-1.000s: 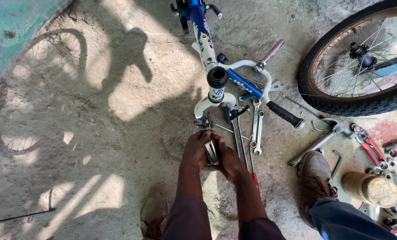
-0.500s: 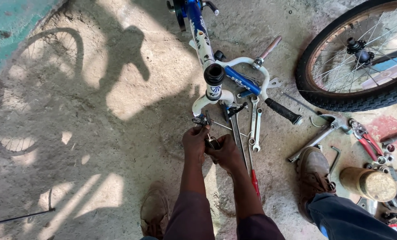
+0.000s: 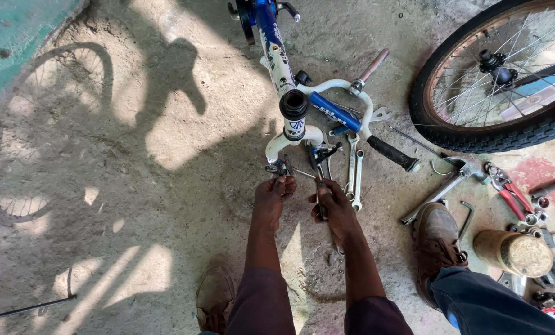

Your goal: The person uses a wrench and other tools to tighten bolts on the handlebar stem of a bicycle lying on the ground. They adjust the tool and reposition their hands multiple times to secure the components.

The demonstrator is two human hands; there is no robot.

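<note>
A small blue and white bicycle frame (image 3: 276, 56) lies upside down on the concrete, its white fork (image 3: 284, 141) pointing toward me. My left hand (image 3: 274, 197) pinches the left fork end, near a small dark part at its tip. My right hand (image 3: 334, 208) is closed on a dark slender tool (image 3: 318, 181) that reaches up to the right fork end. The white handlebar (image 3: 342, 93) with a black grip (image 3: 393, 154) lies just right of the fork. Two wrenches (image 3: 354, 170) lie on the ground beside my right hand.
A bicycle wheel (image 3: 500, 77) with a knobby tyre lies at upper right. A hammer (image 3: 442, 186), red-handled pliers (image 3: 507, 191), a brass-coloured can (image 3: 513, 251) and small parts lie at right. Brown shoes (image 3: 437, 239) and a blue trouser leg sit nearby. A teal wall (image 3: 10, 43) borders the upper left.
Both hands have stayed at the fork ends with small shifts; my left fingers have moved onto the left fork tip. The view has shifted slightly.
</note>
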